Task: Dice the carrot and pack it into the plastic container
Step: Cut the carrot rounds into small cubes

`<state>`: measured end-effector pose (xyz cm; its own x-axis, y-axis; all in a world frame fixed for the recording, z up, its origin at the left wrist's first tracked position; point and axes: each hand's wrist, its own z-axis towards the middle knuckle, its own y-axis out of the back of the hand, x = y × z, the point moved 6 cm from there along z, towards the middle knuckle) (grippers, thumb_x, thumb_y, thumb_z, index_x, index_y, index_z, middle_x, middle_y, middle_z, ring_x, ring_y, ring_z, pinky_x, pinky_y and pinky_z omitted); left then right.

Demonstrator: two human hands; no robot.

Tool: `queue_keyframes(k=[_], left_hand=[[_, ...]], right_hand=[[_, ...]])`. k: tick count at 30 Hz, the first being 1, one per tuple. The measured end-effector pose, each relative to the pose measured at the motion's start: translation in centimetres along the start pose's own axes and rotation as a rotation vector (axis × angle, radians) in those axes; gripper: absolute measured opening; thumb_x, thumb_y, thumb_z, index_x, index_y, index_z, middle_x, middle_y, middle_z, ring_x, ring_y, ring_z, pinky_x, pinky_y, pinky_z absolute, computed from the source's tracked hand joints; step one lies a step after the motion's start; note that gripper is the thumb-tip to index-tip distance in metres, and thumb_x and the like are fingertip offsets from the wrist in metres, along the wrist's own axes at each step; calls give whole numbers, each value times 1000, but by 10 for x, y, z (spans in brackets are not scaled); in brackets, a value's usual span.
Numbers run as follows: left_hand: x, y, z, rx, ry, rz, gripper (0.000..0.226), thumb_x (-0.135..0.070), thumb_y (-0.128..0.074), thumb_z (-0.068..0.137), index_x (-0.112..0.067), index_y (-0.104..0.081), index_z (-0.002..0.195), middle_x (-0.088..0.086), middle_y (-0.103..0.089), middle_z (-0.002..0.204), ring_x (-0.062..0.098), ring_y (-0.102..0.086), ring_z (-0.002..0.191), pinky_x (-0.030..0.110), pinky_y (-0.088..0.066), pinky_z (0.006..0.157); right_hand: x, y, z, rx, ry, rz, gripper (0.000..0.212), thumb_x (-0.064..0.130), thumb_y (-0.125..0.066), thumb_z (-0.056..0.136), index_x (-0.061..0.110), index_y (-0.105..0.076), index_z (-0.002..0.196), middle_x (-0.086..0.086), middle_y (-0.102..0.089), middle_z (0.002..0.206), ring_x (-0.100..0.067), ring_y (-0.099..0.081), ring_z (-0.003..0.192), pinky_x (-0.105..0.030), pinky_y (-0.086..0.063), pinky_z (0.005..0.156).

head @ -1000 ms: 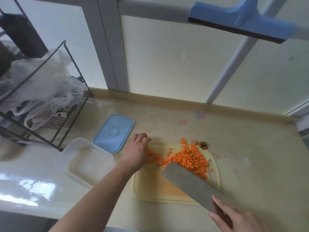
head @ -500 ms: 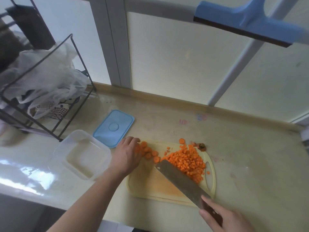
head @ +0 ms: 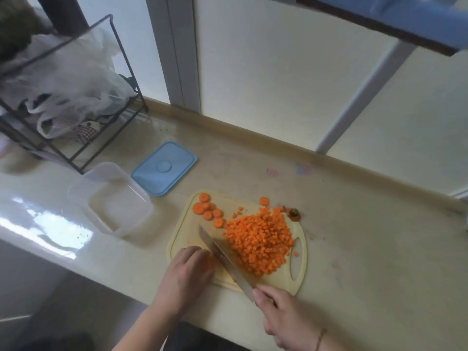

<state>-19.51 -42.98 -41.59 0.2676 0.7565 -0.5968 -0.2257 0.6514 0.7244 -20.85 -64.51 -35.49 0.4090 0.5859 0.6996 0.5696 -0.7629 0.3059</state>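
Orange dominates our board: a heap of diced carrot (head: 260,243) sits on the right half of the pale yellow cutting board (head: 187,224), while a handful of uncut carrot rounds (head: 207,211) lies at its far left corner. The plastic container (head: 111,198) stands empty on the counter just left of the board, its blue lid (head: 164,168) lying beside it, further back.

Our right hand (head: 283,315) is wrapped around the handle of the knife (head: 222,257), whose blade lies low across the board with its tip pointing away from us. Our left hand (head: 190,269) is curled knuckles-up on the near left of the board, right against the blade; it may be holding a few slices under the fingers, but the blur keeps us from telling.

The risk we see is those knuckles: with the fingers this close to the edge, a sideways slip of the blade could nick them. The heap also reaches the board's handle slot, so a careless sweep could push dice off onto the counter (head: 354,224). A carrot top (head: 293,214) at the far edge could get scooped in with the rest.

The counter is a glossy beige slab with glare at its left end, backed by frosted window panes. A black wire rack (head: 111,72) holding plastic bags (head: 65,79) stands at far left.
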Motion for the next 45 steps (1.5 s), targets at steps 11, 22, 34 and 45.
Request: queue_keyframes(k=[11,22,34,45], left_hand=[[-19,-22,-8,-32,132,133,24,-35,-64,90,-17,-69,105,1,-64,107,24,-57,88,39,-48,78],[-24,-24,-23,-114,-63,110,10,-9,-77,86,-6,-74,95,5,-68,107,28,-60,101,39,-51,87],[-27,-21,-17,-71,7,52,11,-5,-71,90,-1,-74,99,10,-69,106,27,-61,99,35,-53,89],[-26,-22,-18,-84,30,51,11,-3,-73,87,-1,-76,98,9,-71,108,27,-64,101,36,-54,92]], right_hand=[[-10,20,11,33,-41,174,23,43,-45,95,30,-64,98,4,-33,46,-8,-27,33,-16,-23,34],[-17,17,5,42,15,102,35,54,-45,85,23,-58,74,0,-39,46,-8,-33,35,-18,-27,38],[-7,12,0,40,96,-14,24,38,-47,90,41,-66,105,20,-48,41,7,-50,45,-5,-35,49],[-15,15,-1,42,103,-65,38,56,-41,77,52,-64,108,42,-49,54,21,-52,68,-1,-36,61]])
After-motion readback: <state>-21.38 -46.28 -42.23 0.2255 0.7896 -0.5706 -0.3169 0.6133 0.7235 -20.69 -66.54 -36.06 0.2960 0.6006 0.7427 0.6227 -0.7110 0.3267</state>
